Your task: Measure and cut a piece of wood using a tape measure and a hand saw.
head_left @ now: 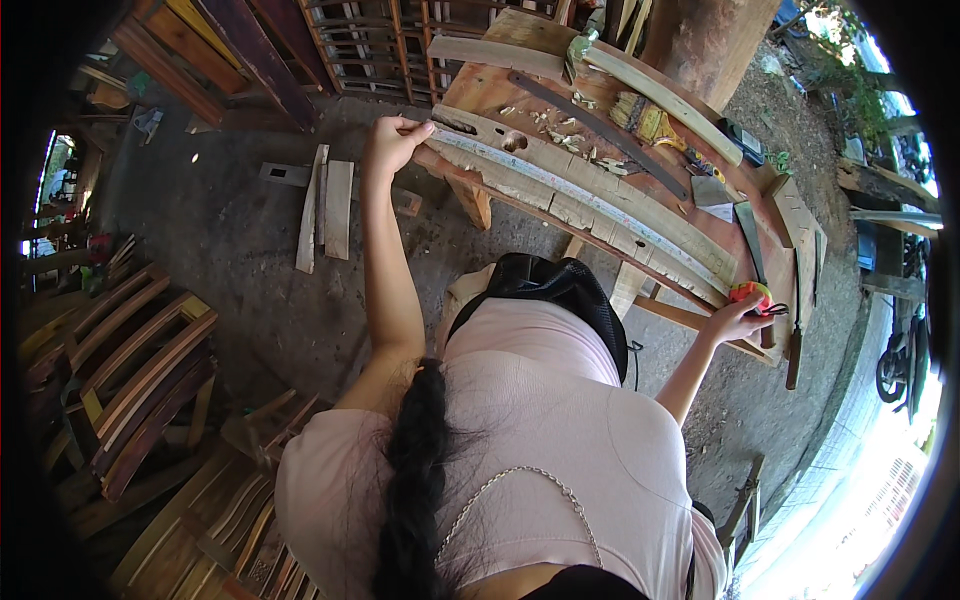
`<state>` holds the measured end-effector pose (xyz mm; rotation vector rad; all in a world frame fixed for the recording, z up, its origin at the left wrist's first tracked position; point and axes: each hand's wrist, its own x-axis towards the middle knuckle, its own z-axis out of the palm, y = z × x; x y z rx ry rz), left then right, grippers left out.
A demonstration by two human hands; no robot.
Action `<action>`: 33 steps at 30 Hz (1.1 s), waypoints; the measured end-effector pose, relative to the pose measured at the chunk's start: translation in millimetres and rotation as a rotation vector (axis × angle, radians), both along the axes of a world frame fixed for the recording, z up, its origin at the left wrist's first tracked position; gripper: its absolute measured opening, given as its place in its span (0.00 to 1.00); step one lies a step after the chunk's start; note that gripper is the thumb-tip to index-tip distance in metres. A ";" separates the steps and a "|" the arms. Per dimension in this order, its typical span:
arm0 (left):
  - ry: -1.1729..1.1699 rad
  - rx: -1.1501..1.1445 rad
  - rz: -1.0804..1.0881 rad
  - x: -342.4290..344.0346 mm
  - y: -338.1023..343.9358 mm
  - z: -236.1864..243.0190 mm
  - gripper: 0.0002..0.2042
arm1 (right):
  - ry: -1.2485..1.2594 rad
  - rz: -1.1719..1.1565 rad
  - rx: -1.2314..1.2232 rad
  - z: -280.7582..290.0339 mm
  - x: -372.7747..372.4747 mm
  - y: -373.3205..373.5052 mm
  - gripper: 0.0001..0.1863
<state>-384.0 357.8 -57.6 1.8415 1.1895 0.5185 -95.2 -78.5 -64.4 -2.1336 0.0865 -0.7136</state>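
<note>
A tape measure's pale blade point(585, 203) stretches along a long wooden board point(650, 205) at the near edge of the workbench point(480, 92). At the board's left end, my left hand point(392, 145) pinches the tip of the blade between thumb and fingers. My right hand point(738, 322) is closed around the red and yellow tape case point(750, 293) near the board's right end. A dark cord hangs by the case. The board has dark hollows near its left end and cracks along its face.
Behind the board lie a long saw blade point(600, 132), a brush point(640, 118) and wood shavings point(560, 135). Hand tools with dark blades point(748, 240) rest at the bench's right. Wood pieces point(338, 210) lie on the floor, and curved slats point(140, 370) are stacked at left.
</note>
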 end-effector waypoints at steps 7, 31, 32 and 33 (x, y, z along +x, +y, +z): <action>-0.002 -0.016 -0.004 0.2 -0.6 1.2 0.14 | -0.009 -0.044 0.002 -1.4 -0.2 0.6 0.37; 0.550 -0.457 -0.608 27.9 66.0 42.5 0.39 | 0.081 0.023 0.114 5.0 -3.5 3.0 0.40; 0.530 -0.465 -0.639 27.9 66.5 42.4 0.39 | 0.016 -0.005 0.039 -1.8 0.7 -0.9 0.37; 0.509 -0.473 -0.667 28.1 66.4 41.9 0.40 | -0.049 -0.031 -0.036 -3.6 1.7 -1.0 0.34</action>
